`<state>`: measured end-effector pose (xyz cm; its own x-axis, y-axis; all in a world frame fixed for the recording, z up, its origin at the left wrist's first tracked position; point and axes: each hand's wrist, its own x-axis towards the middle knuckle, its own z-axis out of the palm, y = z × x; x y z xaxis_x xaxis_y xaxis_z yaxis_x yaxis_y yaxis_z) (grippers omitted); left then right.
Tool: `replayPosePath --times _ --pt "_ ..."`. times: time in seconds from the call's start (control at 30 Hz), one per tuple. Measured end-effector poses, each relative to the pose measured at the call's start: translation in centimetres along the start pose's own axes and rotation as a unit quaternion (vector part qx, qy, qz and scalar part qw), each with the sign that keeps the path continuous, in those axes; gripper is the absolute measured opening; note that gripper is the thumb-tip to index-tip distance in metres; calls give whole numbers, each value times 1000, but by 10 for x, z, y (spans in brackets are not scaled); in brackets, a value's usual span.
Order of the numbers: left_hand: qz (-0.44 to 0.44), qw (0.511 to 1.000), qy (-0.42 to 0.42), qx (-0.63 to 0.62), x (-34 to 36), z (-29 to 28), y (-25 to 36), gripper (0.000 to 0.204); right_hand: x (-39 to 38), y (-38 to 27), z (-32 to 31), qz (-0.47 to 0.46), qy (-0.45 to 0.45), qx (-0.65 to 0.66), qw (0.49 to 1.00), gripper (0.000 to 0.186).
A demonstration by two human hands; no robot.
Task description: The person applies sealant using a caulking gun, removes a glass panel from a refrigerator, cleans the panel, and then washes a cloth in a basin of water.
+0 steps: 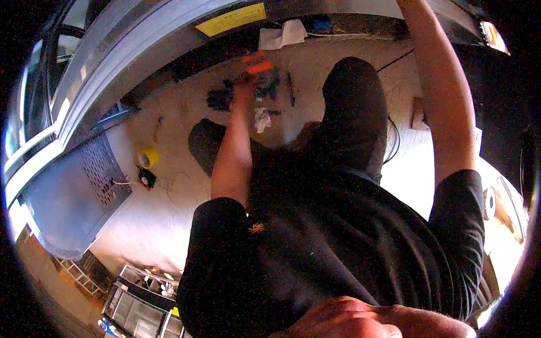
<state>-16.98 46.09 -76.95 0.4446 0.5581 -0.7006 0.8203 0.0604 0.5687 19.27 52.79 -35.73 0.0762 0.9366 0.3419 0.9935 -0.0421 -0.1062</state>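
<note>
My left hand (244,84) reaches forward over the floor, smeared and shadowed, beside a bright orange object (258,66); whether it grips this is unclear. Around it lie dark objects (218,99), a teal item (268,88), a thin dark rod (291,90) and crumpled white paper (262,119). My right forearm (445,107) stretches up past the top edge, so that hand is out of view. My bent, dark-clad legs (352,107) are beneath me on the floor.
Ahead runs a metal ledge with a yellow label (230,19) and white paper (282,35). At left are a perforated blue-grey panel (67,191), yellow tape (147,158) and a small black item (146,178). A cable (394,141) lies right of my leg; glass-fronted cabinets (141,304) stand lower left.
</note>
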Motion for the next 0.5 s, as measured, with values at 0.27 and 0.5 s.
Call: replayPosePath --times 0.27,0.5 --pt "220 877 241 352 4 58 -17 40 -18 2 -2 -10 41 23 999 65" --pt "390 905 169 -3 -8 65 178 45 -16 29 4 -48 104 66 991 64"
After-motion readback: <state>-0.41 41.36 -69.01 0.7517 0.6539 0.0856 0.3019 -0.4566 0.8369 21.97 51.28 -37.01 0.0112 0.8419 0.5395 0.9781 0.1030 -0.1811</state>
